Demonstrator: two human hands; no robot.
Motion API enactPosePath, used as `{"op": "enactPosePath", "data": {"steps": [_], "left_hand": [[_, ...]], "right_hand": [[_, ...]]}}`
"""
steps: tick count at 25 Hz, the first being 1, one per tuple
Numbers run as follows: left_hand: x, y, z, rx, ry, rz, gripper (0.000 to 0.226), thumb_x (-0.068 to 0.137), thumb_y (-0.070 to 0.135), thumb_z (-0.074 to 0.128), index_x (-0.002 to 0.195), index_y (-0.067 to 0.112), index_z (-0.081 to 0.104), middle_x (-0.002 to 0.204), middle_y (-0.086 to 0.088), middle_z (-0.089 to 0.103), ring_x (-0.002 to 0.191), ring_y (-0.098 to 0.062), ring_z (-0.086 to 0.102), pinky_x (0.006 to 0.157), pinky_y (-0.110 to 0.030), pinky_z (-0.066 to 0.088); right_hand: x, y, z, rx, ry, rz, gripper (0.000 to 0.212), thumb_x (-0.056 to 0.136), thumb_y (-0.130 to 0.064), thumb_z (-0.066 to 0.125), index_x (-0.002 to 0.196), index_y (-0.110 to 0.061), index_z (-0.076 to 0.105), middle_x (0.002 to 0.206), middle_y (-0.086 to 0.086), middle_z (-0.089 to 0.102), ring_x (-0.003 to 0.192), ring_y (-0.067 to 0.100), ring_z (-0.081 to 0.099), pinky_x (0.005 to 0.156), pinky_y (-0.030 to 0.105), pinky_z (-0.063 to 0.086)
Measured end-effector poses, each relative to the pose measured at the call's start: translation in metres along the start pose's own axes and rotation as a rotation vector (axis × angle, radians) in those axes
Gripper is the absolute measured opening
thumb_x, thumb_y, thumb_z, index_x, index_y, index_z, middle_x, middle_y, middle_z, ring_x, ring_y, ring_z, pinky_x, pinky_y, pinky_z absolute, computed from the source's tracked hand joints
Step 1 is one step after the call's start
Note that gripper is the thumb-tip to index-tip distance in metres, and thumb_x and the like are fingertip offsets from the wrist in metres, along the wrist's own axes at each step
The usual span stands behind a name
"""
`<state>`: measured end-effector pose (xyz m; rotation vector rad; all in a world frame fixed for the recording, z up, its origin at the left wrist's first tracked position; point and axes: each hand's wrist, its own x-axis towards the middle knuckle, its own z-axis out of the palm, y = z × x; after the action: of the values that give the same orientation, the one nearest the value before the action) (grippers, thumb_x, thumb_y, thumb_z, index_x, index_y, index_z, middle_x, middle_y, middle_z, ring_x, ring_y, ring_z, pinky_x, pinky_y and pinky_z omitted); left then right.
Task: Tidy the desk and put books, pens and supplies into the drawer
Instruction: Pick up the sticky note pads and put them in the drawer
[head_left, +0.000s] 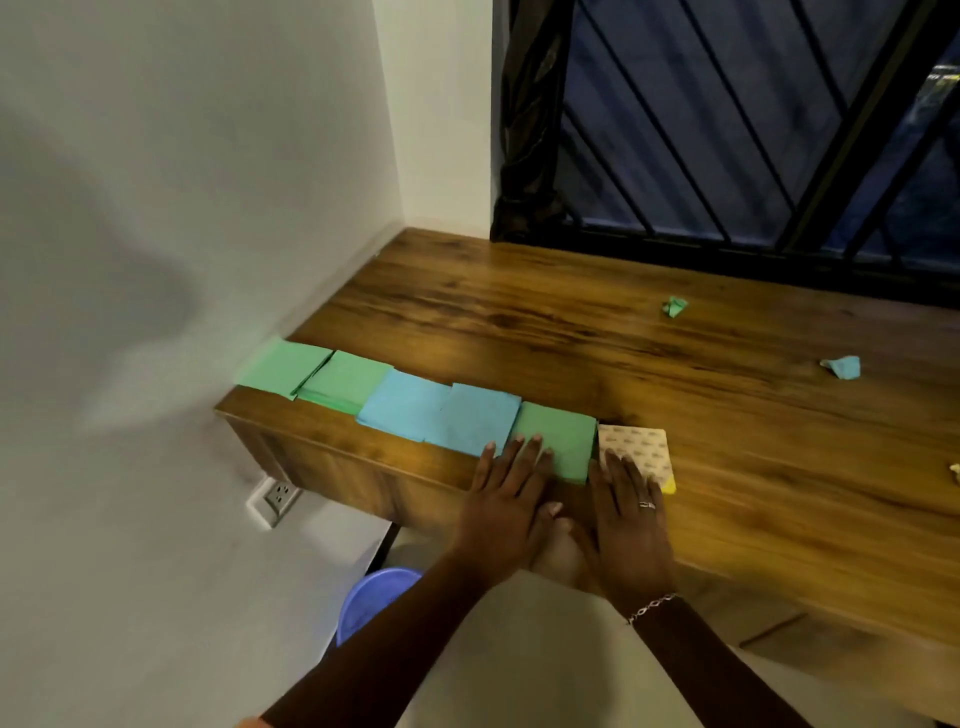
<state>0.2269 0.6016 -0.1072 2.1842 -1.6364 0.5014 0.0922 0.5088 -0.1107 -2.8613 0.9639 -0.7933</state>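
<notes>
Wooden counter (571, 332), near edge: one row of paper pads side by side, being two green pads (345, 382), two blue pads (475, 418), a third green pad (563, 436) and a tan-backed pad (636, 441). Grip of left hand (506, 493): flat and open, fingertips pressing the third green pad. Grip of right hand (628, 514): flat, fingers straight, resting on the tan-backed pad. A crumpled green scrap (675, 306) and a crumpled blue scrap (841, 367) lie well apart, further right

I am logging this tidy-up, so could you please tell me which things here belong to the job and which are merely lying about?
Job: desk; row of green and blue pads, left hand on its right end; patterned pad, under the right hand; green scrap; blue scrap.
Lying about: blue tub on the floor; wall socket; curtain; window bars.
</notes>
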Motion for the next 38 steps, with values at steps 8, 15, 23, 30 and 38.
{"op": "enactPosePath", "data": {"steps": [8, 15, 23, 30, 38], "left_hand": [[-0.071, -0.027, -0.022, -0.746, 0.221, -0.904, 0.072, 0.091, 0.055, 0.033, 0.142, 0.005, 0.028, 0.148, -0.017, 0.032, 0.138, -0.028, 0.029, 0.115, -0.043, 0.025], [-0.079, -0.060, 0.003, -1.570, 0.017, -1.716, 0.071, 0.092, 0.061, 0.023, 0.144, 0.013, 0.027, 0.148, -0.016, 0.032, 0.136, -0.032, 0.032, 0.112, -0.043, 0.028], [-0.055, -0.058, 0.022, -1.784, 0.130, -1.894, 0.075, 0.090, 0.064, 0.023, 0.141, 0.009, 0.031, 0.140, -0.018, 0.040, 0.132, -0.034, 0.035, 0.115, -0.044, 0.023], [-0.058, -0.057, 0.043, -1.848, 0.095, -1.802, 0.079, 0.088, 0.068, 0.013, 0.144, 0.013, 0.027, 0.148, -0.016, 0.035, 0.135, -0.035, 0.034, 0.114, -0.053, 0.016], [-0.094, -0.048, 0.018, -1.483, 0.015, -1.694, 0.060, 0.097, 0.053, 0.017, 0.134, 0.014, 0.042, 0.131, -0.017, 0.052, 0.130, -0.035, 0.040, 0.102, -0.028, 0.036]], "right_hand": [[-0.058, -0.069, 0.025, 0.211, 0.114, -0.152, 0.034, 0.082, -0.020, 0.047, 0.115, -0.013, 0.052, 0.115, 0.015, 0.065, 0.115, 0.026, 0.048, 0.093, 0.041, 0.047], [-0.046, -0.072, 0.057, 1.449, -0.311, 1.370, 0.015, 0.087, 0.010, 0.046, 0.083, 0.000, 0.057, 0.070, 0.009, 0.056, 0.060, 0.017, 0.057, 0.049, 0.020, 0.048], [-0.042, -0.050, 0.089, 1.851, 0.155, 1.816, 0.023, 0.081, 0.014, 0.038, 0.073, -0.004, 0.050, 0.071, 0.011, 0.053, 0.068, 0.024, 0.051, 0.055, 0.030, 0.055], [-0.042, -0.041, 0.095, 1.795, 0.065, 1.879, 0.019, 0.080, 0.013, 0.041, 0.078, -0.003, 0.049, 0.066, 0.012, 0.062, 0.060, 0.025, 0.062, 0.040, 0.024, 0.053], [-0.066, -0.070, 0.063, 1.558, -0.085, 1.905, 0.017, 0.083, 0.014, 0.044, 0.073, 0.000, 0.049, 0.070, 0.012, 0.049, 0.063, 0.022, 0.049, 0.039, 0.019, 0.049]]}}
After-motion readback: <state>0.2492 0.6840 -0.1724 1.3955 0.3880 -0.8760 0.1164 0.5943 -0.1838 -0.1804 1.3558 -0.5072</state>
